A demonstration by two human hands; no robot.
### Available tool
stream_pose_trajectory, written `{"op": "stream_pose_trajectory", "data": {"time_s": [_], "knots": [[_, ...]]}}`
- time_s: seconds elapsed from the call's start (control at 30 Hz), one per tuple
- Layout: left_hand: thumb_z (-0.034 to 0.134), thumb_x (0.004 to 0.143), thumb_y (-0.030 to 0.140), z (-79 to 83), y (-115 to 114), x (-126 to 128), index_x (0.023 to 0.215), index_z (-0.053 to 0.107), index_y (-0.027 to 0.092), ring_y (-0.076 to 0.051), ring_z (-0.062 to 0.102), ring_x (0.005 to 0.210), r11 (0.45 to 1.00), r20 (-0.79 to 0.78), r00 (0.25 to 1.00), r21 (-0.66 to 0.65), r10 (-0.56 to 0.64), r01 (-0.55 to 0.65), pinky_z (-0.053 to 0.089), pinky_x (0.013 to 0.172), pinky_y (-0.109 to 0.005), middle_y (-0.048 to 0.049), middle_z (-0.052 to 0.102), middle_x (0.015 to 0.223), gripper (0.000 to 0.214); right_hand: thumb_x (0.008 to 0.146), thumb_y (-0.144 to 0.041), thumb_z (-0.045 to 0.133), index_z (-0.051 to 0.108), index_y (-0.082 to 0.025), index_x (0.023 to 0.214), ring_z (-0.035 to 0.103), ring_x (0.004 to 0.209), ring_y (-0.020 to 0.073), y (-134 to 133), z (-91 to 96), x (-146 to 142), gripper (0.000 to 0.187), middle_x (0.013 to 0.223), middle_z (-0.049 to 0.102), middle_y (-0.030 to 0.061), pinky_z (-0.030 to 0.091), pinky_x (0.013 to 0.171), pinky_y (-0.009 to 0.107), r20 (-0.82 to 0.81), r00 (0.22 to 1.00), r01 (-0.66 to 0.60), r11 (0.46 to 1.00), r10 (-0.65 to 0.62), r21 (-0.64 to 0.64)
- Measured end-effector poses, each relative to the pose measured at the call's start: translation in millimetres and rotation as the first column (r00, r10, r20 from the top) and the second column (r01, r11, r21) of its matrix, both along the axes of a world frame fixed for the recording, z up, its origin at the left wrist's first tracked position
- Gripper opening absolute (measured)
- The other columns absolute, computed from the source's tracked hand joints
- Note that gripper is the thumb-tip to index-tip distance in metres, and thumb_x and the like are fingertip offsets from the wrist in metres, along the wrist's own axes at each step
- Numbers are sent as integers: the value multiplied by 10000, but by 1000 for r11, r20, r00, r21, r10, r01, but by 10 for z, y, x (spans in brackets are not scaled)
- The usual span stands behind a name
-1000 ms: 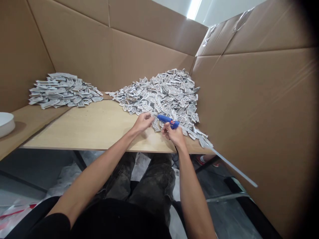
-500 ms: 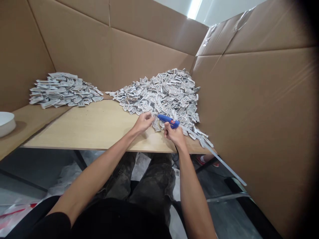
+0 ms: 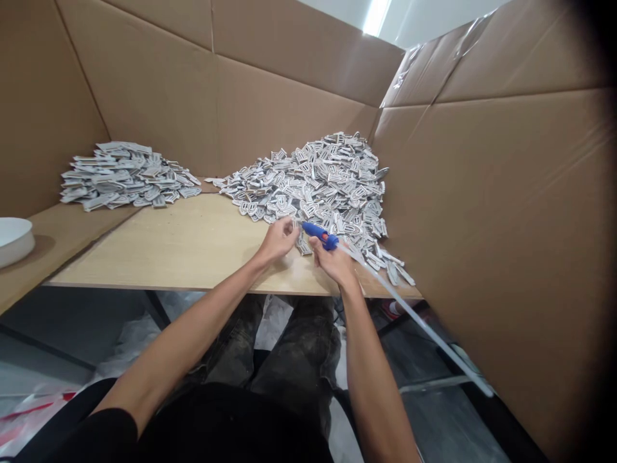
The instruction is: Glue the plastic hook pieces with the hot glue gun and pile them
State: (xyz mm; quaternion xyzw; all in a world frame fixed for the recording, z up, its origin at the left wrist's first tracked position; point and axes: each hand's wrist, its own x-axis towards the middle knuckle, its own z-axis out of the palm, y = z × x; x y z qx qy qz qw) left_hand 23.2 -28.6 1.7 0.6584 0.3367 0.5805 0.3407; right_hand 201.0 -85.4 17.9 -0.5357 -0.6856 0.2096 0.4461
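Observation:
My right hand [image 3: 332, 258] is wrapped round a blue glue gun [image 3: 318, 235], its nozzle pointing left. A long pale glue stick [image 3: 414, 316] sticks out of the gun's back and slants down past the table edge. Close to the nozzle, my left hand [image 3: 281, 238] is closed, fingertips pinched on a small grey-white cut-out piece that is mostly hidden. Just beyond both hands rises a big heap of grey-white cut-out pieces [image 3: 318, 177], many with slots in them. One loose piece [image 3: 303, 245] lies between my hands.
At the back left lies a second pile of grey-white pieces [image 3: 128, 175]. A white bowl [image 3: 17, 243] stands at the left edge. Tall cardboard walls [image 3: 482, 193] enclose the wooden table [image 3: 159, 247] behind and to the right. A red shoe [image 3: 389, 310] shows beneath the table.
The glue gun has shifted slightly left and turned, bringing its nozzle nearer my left fingertips. The long glue stick has swung lower on the right. My left hand is almost unmoved.

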Motion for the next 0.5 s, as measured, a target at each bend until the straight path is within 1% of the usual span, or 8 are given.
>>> {"op": "stream_pose_trajectory", "data": {"time_s": [0.07,0.13,0.23,0.3,0.37,0.4,0.43,0.5], "knots": [[650,885,219,-16,-7,-3,736,508,198,-122,460,622,999,-36,999,34,32,-31,323,595,-247,41,494,660,207,903,-792,593,628,-240,702,597,522,196,-30,44,-47,588,530,579,9,451,596,304,61,998,-24,999,22,24],[648,892,200,-25,-6,1,730,498,199,-122,445,621,998,-61,997,41,56,-54,312,598,-247,46,477,651,221,900,-769,621,632,-244,744,610,571,211,-38,53,-92,548,586,613,23,444,616,309,117,993,-19,994,6,110],[646,906,190,-42,8,29,722,498,198,-122,455,623,993,-42,992,9,119,-119,319,609,-245,45,488,644,236,891,-769,631,577,-253,739,609,661,232,-24,14,-159,540,694,658,60,435,664,327,147,985,44,953,-91,301],[671,908,201,-60,29,40,709,503,196,-121,465,612,984,-12,985,-48,171,-172,326,604,-240,45,492,628,260,907,-764,601,562,-254,748,591,665,228,-20,-13,-191,535,717,659,61,433,680,334,105,984,95,922,-144,375],[686,919,213,-74,65,4,716,526,190,-115,485,586,963,35,977,-176,212,-202,338,587,-230,42,511,614,259,920,-746,580,584,-250,766,573,630,216,-26,-18,-193,519,672,641,38,433,676,334,51,984,140,918,-171,371],[687,929,217,-74,89,-45,730,547,185,-112,499,570,938,65,970,-278,235,-208,346,575,-225,37,530,613,245,918,-747,573,594,-250,765,567,611,215,-29,-14,-181,521,635,625,25,431,671,336,29,981,171,920,-193,352],[688,939,219,-67,116,-119,749,573,176,-109,513,555,896,94,960,-392,264,-208,354,561,-222,26,555,617,227,907,-756,573,609,-247,766,576,607,221,-31,-6,-162,529,609,620,18,435,674,340,15,977,195,925,-211,327],[688,958,222,-30,175,-351,784,624,144,-105,542,543,790,124,934,-578,334,-206,379,543,-221,-14,610,647,201,869,-792,584,643,-240,788,618,619,241,-19,9,-114,562,577,628,15,459,692,353,-26,970,240,940,-241,242]]}}
